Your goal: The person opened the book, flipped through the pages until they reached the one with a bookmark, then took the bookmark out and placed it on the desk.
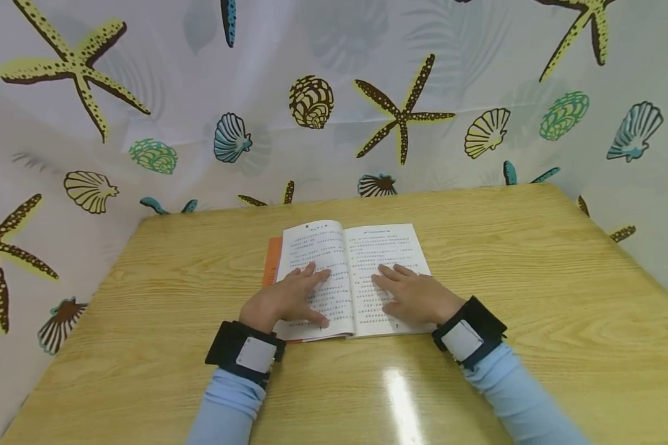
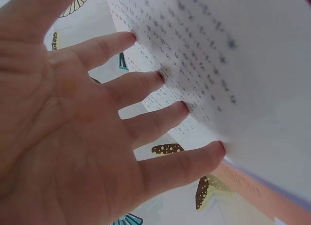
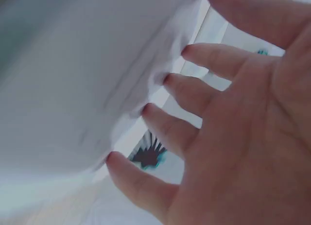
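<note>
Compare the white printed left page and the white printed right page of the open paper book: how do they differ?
The left page arches upward; the right page looks flatter in the head view. An orange strip borders the left page's outer edge; none borders the right page. Both are white with dark printed rows.

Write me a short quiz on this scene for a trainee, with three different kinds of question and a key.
1. True or false: the book on the wooden table is closed.

2. Where are the fingertips of the right hand?
A) On the wooden table
B) On the book
C) In the air, touching nothing

3. Fill in the missing word: in the head view, an orange strip shows past the book's ____ edge.

Key:
1. False; it lies open.
2. B.
3. Left.
</note>
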Demonstrator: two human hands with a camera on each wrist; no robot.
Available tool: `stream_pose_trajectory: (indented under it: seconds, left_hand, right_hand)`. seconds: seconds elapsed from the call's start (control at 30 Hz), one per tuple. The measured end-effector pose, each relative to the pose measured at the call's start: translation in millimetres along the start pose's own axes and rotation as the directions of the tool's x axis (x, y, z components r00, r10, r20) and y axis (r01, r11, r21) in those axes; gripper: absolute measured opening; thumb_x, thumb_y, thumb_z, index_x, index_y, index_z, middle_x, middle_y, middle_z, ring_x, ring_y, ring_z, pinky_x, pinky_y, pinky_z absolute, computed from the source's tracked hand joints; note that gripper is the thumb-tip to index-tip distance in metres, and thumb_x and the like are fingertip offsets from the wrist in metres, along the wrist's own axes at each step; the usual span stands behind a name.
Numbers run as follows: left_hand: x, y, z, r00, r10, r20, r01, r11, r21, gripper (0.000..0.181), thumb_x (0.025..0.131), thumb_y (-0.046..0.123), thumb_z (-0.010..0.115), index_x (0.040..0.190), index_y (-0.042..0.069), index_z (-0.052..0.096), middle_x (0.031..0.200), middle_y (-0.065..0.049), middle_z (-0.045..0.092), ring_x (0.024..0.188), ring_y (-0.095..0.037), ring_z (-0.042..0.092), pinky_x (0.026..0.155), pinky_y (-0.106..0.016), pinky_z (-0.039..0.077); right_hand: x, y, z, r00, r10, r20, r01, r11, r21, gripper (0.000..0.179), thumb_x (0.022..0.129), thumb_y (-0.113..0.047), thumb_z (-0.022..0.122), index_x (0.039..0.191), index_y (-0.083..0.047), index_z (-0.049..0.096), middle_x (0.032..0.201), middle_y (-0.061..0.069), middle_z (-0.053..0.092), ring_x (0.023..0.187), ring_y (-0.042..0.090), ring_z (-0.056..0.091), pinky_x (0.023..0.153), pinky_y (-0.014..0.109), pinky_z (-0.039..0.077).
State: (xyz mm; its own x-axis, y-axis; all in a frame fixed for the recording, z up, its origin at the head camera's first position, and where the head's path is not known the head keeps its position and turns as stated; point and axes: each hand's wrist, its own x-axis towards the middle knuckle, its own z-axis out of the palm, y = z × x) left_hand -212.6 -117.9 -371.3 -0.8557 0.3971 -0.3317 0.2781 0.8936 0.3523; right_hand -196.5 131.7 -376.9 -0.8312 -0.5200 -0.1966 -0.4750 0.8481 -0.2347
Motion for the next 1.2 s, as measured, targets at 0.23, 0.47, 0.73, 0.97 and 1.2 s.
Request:
stream_pose_trajectory:
  seconds: [0.23,0.47,0.73,0.97,1.2]
  left_hand:
    - [-1.2,-1.9,1.0,1.0,0.002,0.007,-0.002,1.0,0.0,0.097,0.08,0.033,0.087,0.16,0.014,0.034,0.167,-0.016,0.018,0.151,-0.043,0.017,0.117,-0.059,0.024]
    - [-1.7,-3.3,-0.4,1.0,-0.005,0.002,0.005,1.0,-0.023,0.097,0.08,0.031,0.088,0.16,0.015,0.035,0.167,-0.015,0.017,0.152,-0.041,0.016,0.117,-0.06,0.024]
    - [-1.7,-1.1,-0.7,1.0,-0.017,0.0,0.017,0.999,-0.042,0.098,0.079,0.029,0.088,0.16,0.017,0.035,0.168,-0.014,0.017,0.152,-0.04,0.015,0.117,-0.061,0.024]
    - [-2.6,-1.7,-0.5,1.0,-0.017,0.0,0.017,0.999,-0.036,0.097,0.08,0.029,0.088,0.16,0.018,0.035,0.168,-0.014,0.017,0.152,-0.04,0.015,0.116,-0.061,0.024]
    - [-0.6,-3.1,0.1,1.0,-0.013,0.005,0.013,0.999,-0.029,0.097,0.08,0.03,0.087,0.16,0.018,0.034,0.168,-0.013,0.017,0.153,-0.039,0.015,0.117,-0.06,0.023]
  right_hand:
    - [-6.2,31,-9,0.991,0.133,0.009,-0.133,0.988,0.076,0.061,0.1,-0.023,0.059,0.151,0.005,0.041,0.159,0.027,0.03,0.145,0.052,0.025,0.112,0.066,0.028]
    - [-11.4,53,-17,0.967,0.256,-0.005,-0.255,0.965,0.063,0.071,0.098,-0.033,0.067,0.148,0.01,0.041,0.156,0.033,0.031,0.143,0.061,0.016,0.11,0.075,0.019]
    - [-9.0,56,-16,0.962,0.273,-0.005,-0.271,0.958,0.089,0.071,0.097,-0.03,0.069,0.144,0.016,0.043,0.154,0.037,0.03,0.141,0.063,0.019,0.108,0.075,0.023]
    - [-8.5,47,-15,0.959,0.276,-0.069,-0.273,0.96,0.061,0.067,0.094,-0.023,0.072,0.141,0.016,0.046,0.154,0.036,0.032,0.144,0.058,0.019,0.112,0.071,0.019]
    - [-6.0,44,-13,0.915,0.165,-0.368,-0.148,0.986,0.074,0.027,0.089,0.0,0.073,0.113,0.01,0.066,0.106,0.024,0.068,0.092,0.037,0.064,0.081,0.048,0.054]
